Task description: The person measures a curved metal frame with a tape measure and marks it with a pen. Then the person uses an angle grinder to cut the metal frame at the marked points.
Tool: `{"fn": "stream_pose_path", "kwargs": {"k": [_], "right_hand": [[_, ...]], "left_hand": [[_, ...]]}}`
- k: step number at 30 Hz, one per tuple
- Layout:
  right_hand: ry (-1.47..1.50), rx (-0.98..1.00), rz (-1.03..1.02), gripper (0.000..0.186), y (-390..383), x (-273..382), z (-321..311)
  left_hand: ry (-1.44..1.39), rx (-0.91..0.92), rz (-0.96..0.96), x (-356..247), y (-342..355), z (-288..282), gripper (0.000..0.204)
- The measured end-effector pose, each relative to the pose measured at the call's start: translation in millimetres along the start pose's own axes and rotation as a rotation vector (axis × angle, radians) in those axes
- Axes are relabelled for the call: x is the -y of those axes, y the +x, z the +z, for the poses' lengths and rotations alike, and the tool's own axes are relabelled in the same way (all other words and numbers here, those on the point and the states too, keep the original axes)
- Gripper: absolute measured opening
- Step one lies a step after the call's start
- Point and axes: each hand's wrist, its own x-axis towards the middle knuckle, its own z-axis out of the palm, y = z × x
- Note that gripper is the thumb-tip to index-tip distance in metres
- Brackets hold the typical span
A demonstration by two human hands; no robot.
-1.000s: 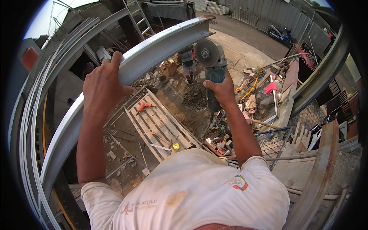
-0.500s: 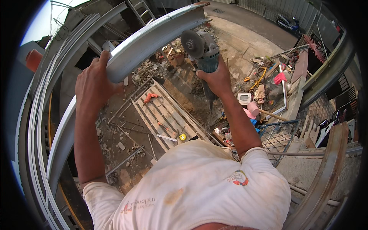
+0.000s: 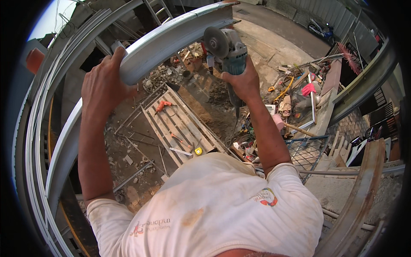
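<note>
Right hand (image 3: 245,82) clamped around angle grinder (image 3: 235,61), disc (image 3: 216,42) beyond grip, left hand (image 3: 102,83) clasping beam (image 3: 171,43)

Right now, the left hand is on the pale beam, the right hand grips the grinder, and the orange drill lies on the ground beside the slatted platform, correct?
Not quite: the head view shows the orange drill on the slatted platform, not beside it. The left hand is on the pale beam and the right hand grips the grinder.
</note>
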Motion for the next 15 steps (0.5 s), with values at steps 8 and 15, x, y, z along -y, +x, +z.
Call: {"fn": "stream_pose_path", "kwargs": {"k": [8,15], "right_hand": [[-0.041,0.002,-0.002,0.078,1.8,5.0,-3.5],[-0.066,0.006,-0.021,0.078,4.1,6.4,-5.9]], "left_hand": [[0.013,0.025,-0.052,-1.5,0.5,1.9,0.081],[0.021,0.022,-0.042,-2.1,1.5,0.1,0.092]]}}
